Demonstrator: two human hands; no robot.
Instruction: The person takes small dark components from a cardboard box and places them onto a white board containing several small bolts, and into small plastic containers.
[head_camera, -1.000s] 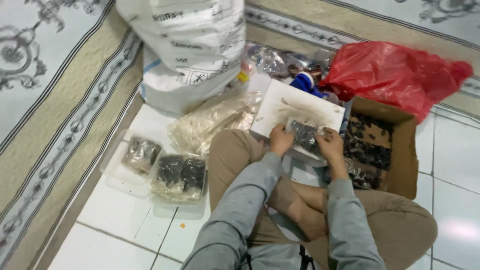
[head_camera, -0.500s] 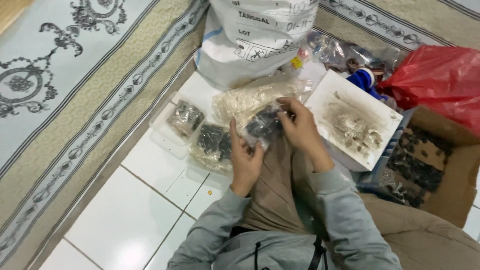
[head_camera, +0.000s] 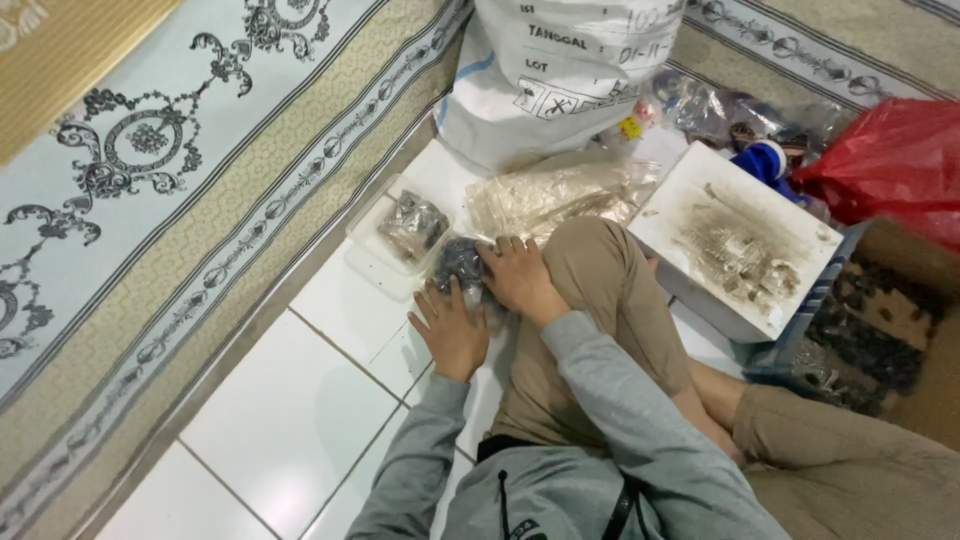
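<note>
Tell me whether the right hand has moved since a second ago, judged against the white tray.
Yes. The right hand has moved away from the white tray, across the bent knee, to the small bag of dark parts on the floor tiles.

Dark packet (head_camera: 462, 262): your left hand (head_camera: 455, 330) and right hand (head_camera: 520, 280) cover most of it; you cannot tell what is inside.
Hand grip: you cannot tell whether your fingers close on the packet or only press it flat.
White sack (head_camera: 560, 70): cut off by the top edge.
Red plastic bag (head_camera: 890, 170): runs out at the right edge.
Cardboard box (head_camera: 900, 330): cut by the right edge; its dark contents are too small to tell apart.
White tray (head_camera: 740, 240): the bits on it are too small to identify.
Clear bags (head_camera: 730, 110): contents blurred.
Your torso: cut off at the bottom edge.
</note>
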